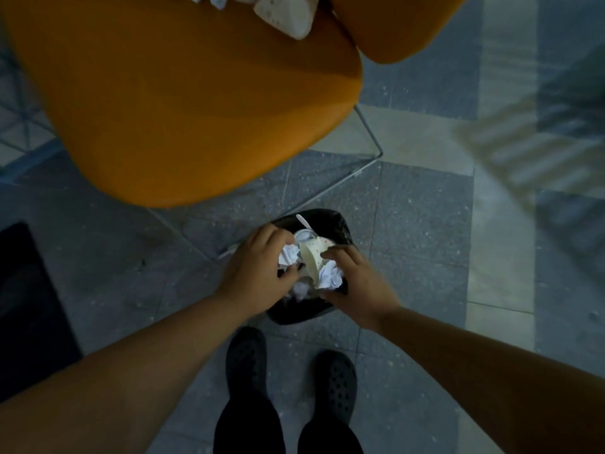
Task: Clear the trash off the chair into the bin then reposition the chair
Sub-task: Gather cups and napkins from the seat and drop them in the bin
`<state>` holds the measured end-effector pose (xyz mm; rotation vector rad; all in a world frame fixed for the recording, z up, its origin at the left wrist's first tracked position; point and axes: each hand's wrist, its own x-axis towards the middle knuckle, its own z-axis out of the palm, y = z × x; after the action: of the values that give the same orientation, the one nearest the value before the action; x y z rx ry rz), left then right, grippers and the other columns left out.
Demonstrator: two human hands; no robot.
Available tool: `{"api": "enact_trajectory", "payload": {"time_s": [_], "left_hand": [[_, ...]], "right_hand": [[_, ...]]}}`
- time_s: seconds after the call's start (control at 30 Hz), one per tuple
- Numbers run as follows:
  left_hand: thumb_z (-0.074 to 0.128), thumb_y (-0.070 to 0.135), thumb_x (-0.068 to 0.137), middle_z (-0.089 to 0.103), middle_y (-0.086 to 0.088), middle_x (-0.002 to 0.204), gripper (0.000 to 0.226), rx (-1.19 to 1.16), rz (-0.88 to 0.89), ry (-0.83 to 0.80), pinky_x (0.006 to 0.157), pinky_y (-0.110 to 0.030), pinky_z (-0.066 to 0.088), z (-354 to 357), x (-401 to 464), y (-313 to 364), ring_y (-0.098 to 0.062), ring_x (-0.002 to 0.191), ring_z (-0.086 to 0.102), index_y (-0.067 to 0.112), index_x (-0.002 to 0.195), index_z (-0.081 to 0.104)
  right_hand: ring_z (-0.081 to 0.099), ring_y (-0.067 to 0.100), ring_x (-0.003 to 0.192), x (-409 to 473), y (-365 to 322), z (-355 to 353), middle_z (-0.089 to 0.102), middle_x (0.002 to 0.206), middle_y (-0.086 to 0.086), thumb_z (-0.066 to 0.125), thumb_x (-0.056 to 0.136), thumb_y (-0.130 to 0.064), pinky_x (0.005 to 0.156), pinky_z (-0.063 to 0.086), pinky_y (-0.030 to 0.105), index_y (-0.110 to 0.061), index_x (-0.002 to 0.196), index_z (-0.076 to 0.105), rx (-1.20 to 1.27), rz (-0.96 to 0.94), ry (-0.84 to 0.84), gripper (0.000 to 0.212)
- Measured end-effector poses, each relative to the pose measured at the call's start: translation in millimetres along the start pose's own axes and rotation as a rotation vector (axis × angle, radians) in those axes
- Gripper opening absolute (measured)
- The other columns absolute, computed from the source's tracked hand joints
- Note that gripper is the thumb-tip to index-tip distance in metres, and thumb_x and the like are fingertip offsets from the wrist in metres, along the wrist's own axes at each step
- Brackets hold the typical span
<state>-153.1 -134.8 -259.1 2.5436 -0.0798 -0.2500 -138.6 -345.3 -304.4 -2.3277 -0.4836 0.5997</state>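
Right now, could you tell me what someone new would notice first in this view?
The big orange chair fills the upper left, with white trash at the top edge of its seat. Below it, the left hand and right hand press crumpled paper and a paper cup into a small black bin on the floor.

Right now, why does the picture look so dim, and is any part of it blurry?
Head view: the light is low and bluish, so the bin and shoes go nearly black, while the chair stays vivid orange. The striped patch of floor at the right is smeared with blur. The hands over the bin are fairly sharp. The wide lens makes the forearms balloon at the bottom edge.
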Motion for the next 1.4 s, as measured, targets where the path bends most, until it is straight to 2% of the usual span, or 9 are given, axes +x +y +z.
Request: {"api": "enact_trajectory", "payload": {"time_s": [0.13, 0.2, 0.4, 0.63, 0.9, 1.03, 1.2, 1.3, 1.4], "left_hand": [[0.07, 0.026, 0.08, 0.058, -0.008, 0.123, 0.047, -0.032, -0.165, -0.347, 0.085, -0.041, 0.049, 22.1, 4.4, -8.2, -0.031, 0.111, 0.055, 0.017, 0.123, 0.054], [0.068, 0.026, 0.081, 0.059, -0.005, 0.126, 0.046, -0.03, -0.195, -0.386, 0.084, -0.039, 0.05, 23.8, 5.7, -5.7, -0.031, 0.111, 0.057, 0.02, 0.124, 0.053], [0.059, 0.016, 0.083, 0.06, -0.002, 0.105, 0.018, 0.053, -0.175, 0.008, 0.071, -0.038, 0.047, -28.8, 27.3, 25.0, -0.027, 0.097, 0.056, 0.02, 0.1, 0.057], [0.057, 0.023, 0.092, 0.056, 0.0, 0.088, 0.009, 0.013, -0.096, 0.097, 0.054, -0.031, 0.032, -127.4, 59.2, 62.1, -0.017, 0.062, 0.047, 0.02, 0.101, 0.058], [0.055, 0.028, 0.097, 0.055, -0.006, 0.115, 0.027, 0.123, -0.151, 0.253, 0.068, -0.04, 0.045, -224.3, 106.7, 54.2, -0.024, 0.078, 0.053, 0.018, 0.122, 0.053], [0.054, 0.029, 0.098, 0.051, -0.007, 0.132, 0.034, 0.134, -0.158, 0.329, 0.084, -0.044, 0.048, -254.6, 136.8, 32.2, -0.029, 0.101, 0.055, 0.017, 0.13, 0.049], [0.058, 0.031, 0.096, 0.052, -0.007, 0.132, 0.032, 0.095, -0.084, 0.394, 0.087, -0.045, 0.047, -288.3, 184.9, -5.4, -0.029, 0.108, 0.054, 0.018, 0.125, 0.052], [0.061, 0.031, 0.094, 0.051, -0.007, 0.133, 0.036, 0.051, -0.066, 0.415, 0.086, -0.038, 0.046, -306.4, 224.2, -35.1, -0.028, 0.112, 0.054, 0.017, 0.126, 0.053], [0.063, 0.03, 0.092, 0.051, -0.009, 0.131, 0.039, 0.044, -0.042, 0.38, 0.08, -0.031, 0.04, -318.7, 263.7, -61.4, -0.028, 0.111, 0.055, 0.019, 0.128, 0.054]], "right_hand": [[0.049, 0.018, 0.113, 3.4, -5.3, -15.9, 0.043, 0.129, -0.007, 0.075, 0.076, -0.029, 0.084, 0.047, 0.032, -0.028, 0.128, 0.044, 0.05, -0.017, -0.002, 0.06], [0.05, 0.019, 0.113, 6.9, -9.2, -24.0, 0.044, 0.129, -0.006, 0.074, 0.076, -0.026, 0.082, 0.043, 0.028, -0.027, 0.127, 0.046, 0.03, -0.032, 0.025, 0.058], [0.057, 0.015, 0.102, 13.0, -47.5, -54.9, 0.051, 0.12, -0.006, 0.062, 0.087, -0.021, 0.074, 0.052, 0.033, -0.024, 0.118, 0.053, 0.059, -0.131, 0.225, 0.032], [0.056, 0.012, 0.094, 37.4, -105.0, -104.1, 0.05, 0.122, -0.011, 0.047, 0.095, -0.015, 0.064, 0.053, 0.044, -0.029, 0.116, 0.05, 0.064, -0.201, 0.402, 0.025], [0.051, 0.021, 0.089, 90.3, -139.7, -146.8, 0.049, 0.128, -0.003, 0.046, 0.097, -0.011, 0.057, 0.033, 0.03, -0.024, 0.12, 0.052, -0.057, -0.329, 0.412, 0.027], [0.042, 0.016, 0.079, 124.4, -156.2, -152.8, 0.053, 0.125, -0.001, 0.049, 0.096, -0.013, 0.056, 0.026, 0.019, -0.022, 0.12, 0.053, -0.117, -0.342, 0.382, 0.025], [0.051, 0.019, 0.087, 190.8, -179.2, -171.9, 0.052, 0.122, 0.0, 0.054, 0.093, -0.018, 0.056, 0.036, 0.024, -0.022, 0.118, 0.053, -0.151, -0.333, 0.428, 0.025], [0.051, 0.028, 0.114, 243.0, -190.2, -178.9, 0.051, 0.127, 0.003, 0.055, 0.092, -0.02, 0.07, 0.05, 0.038, -0.021, 0.12, 0.053, -0.146, -0.305, 0.441, 0.028], [0.054, 0.033, 0.111, 295.1, -201.9, -189.3, 0.055, 0.123, 0.009, 0.062, 0.088, -0.017, 0.079, 0.051, 0.04, -0.015, 0.117, 0.057, -0.162, -0.294, 0.469, 0.029]]}}
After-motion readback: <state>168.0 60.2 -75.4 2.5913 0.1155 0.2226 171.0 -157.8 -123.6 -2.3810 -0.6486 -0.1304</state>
